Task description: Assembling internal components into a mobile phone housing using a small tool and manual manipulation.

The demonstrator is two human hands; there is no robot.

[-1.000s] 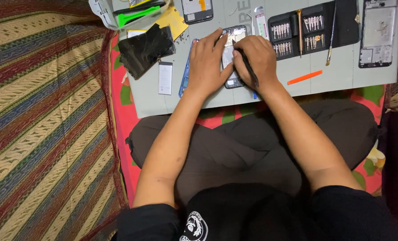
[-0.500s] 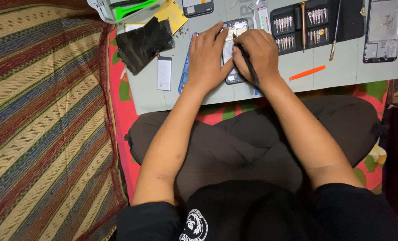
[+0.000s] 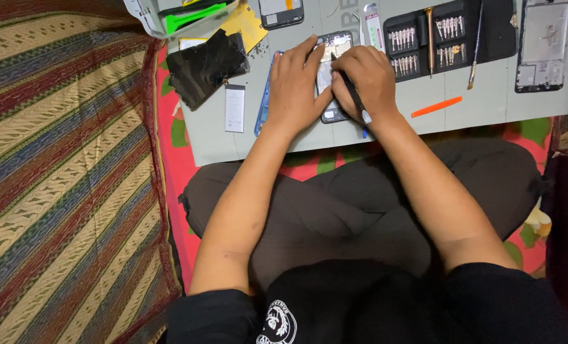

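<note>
While my left hand (image 3: 295, 89) lies flat and spread over the opened phone (image 3: 332, 76), fingers pointing to the top of the frame, I've got the phone pinned to the grey work mat (image 3: 386, 118) in the upper middle of the picture. My right hand (image 3: 365, 79) sits just to the right of it, touching the phone's edge, fingers curled and pinched round a thin black tool (image 3: 353, 97). That tool runs on a slant, its tip up toward the phone's exposed insides, its tail down toward my wrist. The phone's long axis runs top to bottom in the frame, straight away from me, so both hands meet over it from either side; the right one is nearer the bare circuitry, the left covers the left half. Right of my right hand, well apart, lies an orange pry strip (image 3: 436, 106), and above it a black case of screwdriver bits (image 3: 424, 38). A small white battery (image 3: 235, 107) lies left of my left hand.
</note>
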